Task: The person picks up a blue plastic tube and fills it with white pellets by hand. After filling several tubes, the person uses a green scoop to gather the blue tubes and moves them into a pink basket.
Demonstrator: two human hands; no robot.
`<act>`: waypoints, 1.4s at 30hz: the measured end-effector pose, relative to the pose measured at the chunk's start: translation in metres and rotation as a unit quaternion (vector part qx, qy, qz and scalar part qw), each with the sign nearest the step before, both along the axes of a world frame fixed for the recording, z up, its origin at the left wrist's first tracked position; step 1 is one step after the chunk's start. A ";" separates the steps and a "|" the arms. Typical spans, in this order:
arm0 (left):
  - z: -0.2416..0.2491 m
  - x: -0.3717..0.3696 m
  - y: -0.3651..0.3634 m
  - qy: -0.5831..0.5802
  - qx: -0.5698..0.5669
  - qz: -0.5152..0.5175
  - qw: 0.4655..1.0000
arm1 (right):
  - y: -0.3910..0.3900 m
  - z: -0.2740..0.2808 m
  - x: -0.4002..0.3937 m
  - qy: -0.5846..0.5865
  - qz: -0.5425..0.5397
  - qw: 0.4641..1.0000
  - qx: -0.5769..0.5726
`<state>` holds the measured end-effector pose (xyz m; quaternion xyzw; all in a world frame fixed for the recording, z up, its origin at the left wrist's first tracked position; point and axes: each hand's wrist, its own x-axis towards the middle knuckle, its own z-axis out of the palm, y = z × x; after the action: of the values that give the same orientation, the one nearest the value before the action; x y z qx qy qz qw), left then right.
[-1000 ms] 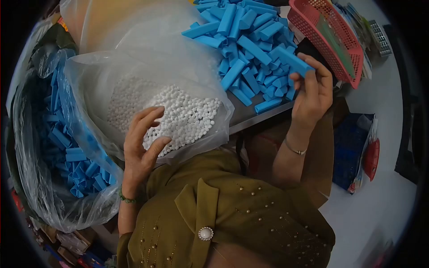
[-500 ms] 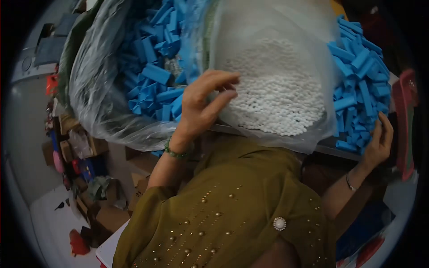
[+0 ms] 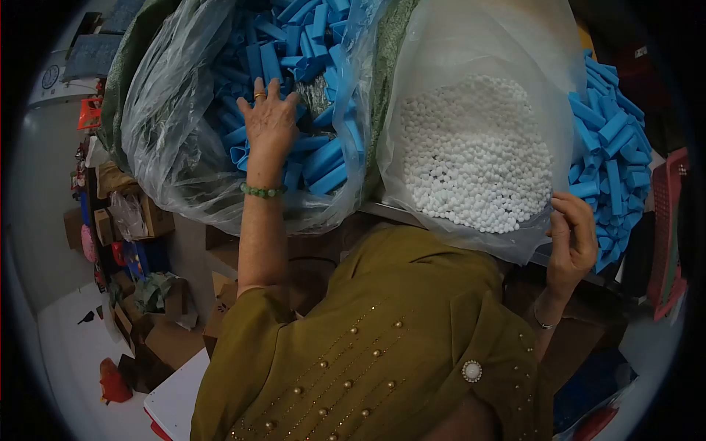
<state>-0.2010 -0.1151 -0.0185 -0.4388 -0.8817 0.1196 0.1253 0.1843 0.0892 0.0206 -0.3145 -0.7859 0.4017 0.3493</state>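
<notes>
In the head view my left hand (image 3: 271, 126) lies palm down with fingers spread on the blue pieces (image 3: 323, 160) inside the left plastic-lined sack. Several of these look like short, hollow, folded tubes. My right hand (image 3: 573, 239) is at the right edge of the clear plastic bag (image 3: 460, 51), beside the small white balls (image 3: 478, 165) in it. Its fingers are bent, with the thumb a little apart from the index finger. Nothing shows between them. A second pile of blue pieces (image 3: 614, 140) lies just beyond that hand.
The left sack's clear liner (image 3: 176, 110) is bunched around its rim. A pink-red plastic basket (image 3: 668, 228) stands at the far right. On the left are cardboard boxes (image 3: 173, 342), a white panel (image 3: 176, 397) and a red object (image 3: 115, 380) on the floor.
My left hand has moved left and away from me, from the white balls' bag onto the blue pieces. My right hand has come left from the right blue pile to the bag's edge.
</notes>
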 end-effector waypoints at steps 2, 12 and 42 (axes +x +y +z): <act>-0.003 -0.005 0.001 0.008 -0.016 0.003 1.000 | -0.004 0.003 -0.001 0.005 0.021 1.000 0.004; 0.000 -0.011 0.014 -0.032 -0.112 -0.031 0.993 | -0.013 0.006 0.005 -0.005 0.016 1.000 -0.020; 0.122 0.081 0.014 -0.382 0.272 -0.179 0.865 | -0.024 0.001 -0.019 -0.007 0.087 0.990 -0.111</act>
<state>-0.1200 -0.1015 0.1037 -0.5492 -0.7641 -0.3270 -0.0874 0.1656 0.0648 0.0220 -0.2847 -0.7633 0.5131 0.2701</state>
